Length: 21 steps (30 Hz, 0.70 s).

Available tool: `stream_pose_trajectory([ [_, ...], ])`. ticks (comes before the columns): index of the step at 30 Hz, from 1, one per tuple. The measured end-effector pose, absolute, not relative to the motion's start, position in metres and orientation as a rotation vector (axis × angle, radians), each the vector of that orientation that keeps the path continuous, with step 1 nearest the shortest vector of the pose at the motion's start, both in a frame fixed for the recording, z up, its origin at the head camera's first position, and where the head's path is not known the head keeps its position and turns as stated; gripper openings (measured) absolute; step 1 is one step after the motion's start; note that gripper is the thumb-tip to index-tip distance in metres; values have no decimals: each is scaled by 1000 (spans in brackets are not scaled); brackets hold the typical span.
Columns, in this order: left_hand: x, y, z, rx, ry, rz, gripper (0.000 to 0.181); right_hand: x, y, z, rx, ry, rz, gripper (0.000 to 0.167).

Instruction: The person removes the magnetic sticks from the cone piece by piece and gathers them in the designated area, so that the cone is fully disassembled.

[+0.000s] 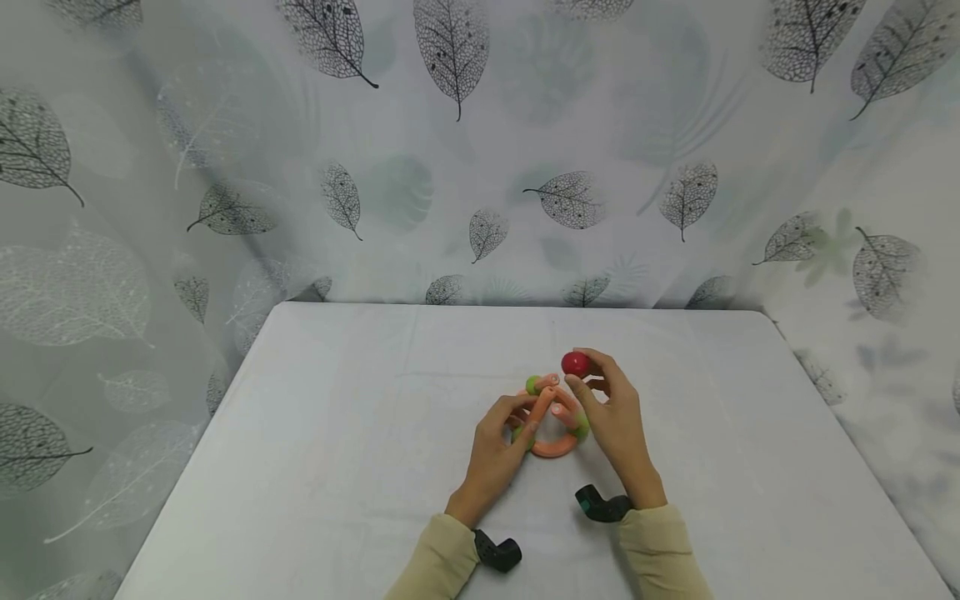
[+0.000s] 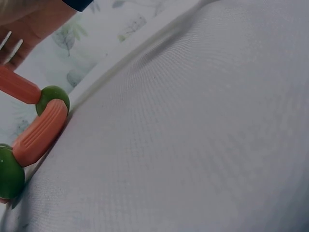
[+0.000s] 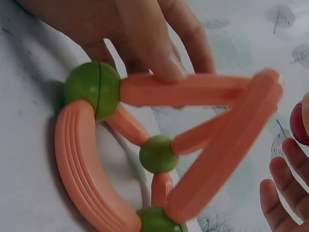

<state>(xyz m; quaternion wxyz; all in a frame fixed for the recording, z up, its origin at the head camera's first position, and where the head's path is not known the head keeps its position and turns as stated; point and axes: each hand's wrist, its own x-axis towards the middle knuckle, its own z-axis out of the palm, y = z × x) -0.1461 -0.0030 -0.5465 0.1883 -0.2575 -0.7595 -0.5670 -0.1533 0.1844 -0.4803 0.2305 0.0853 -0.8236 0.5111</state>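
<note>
In the head view my left hand [image 1: 491, 446] holds a toy frame built of orange rods [image 1: 553, 448] and green balls [image 1: 533, 385]. Thumb and fingers pinch one straight orange rod [image 3: 193, 90], seen in the right wrist view. My right hand [image 1: 618, 417] pinches a red ball [image 1: 575, 363] between thumb and fingertips, just right of the frame's top. Two straight rods lean together at a peak, where no ball shows between them. Curved rods [image 3: 79, 162] join green balls [image 3: 159, 153] around the base. The left wrist view catches only a curved rod [image 2: 42, 133] and green balls [image 2: 52, 98].
A white-covered table [image 1: 300, 467] lies under the hands. Leaf-patterned cloth [image 1: 487, 150] hangs behind it and at both sides. Black wrist devices [image 1: 498, 552] are strapped on both forearms, over or beside beige sleeves [image 1: 438, 558].
</note>
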Motion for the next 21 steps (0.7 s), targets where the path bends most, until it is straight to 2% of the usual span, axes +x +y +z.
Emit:
stream_pose_trajectory([
  [11,-146,-4,-546,-750,-2184,-1556,47,-162,210,-499,80,-2261,1554,52],
  [21,-146,-4,-544,-722,-2242,-1555,49,-165,226,-515,-34,-2398,1451,51],
])
